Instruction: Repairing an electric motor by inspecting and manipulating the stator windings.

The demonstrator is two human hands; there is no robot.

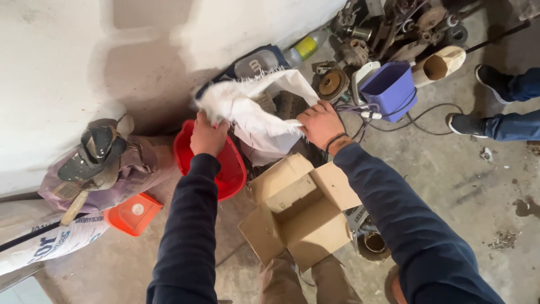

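Observation:
My left hand [207,137] grips the frayed edge of a white woven sack [256,115], holding it up over a red plastic basin [232,169]. My right hand [319,124] clutches the other side of the sack's mouth, so the sack hangs open between both hands. Dark contents show inside the sack's mouth. Just below my hands an open cardboard box [301,211] sits on the concrete floor with its flaps spread. Both arms wear dark blue sleeves.
A white wall [67,67] runs on the left, with a filled printed sack [50,239], worn shoes [98,149] and an orange lid [134,213] at its foot. A purple plastic container [389,89], cables and metal machine parts lie beyond. Another person's shoes and jeans [506,112] stand at right.

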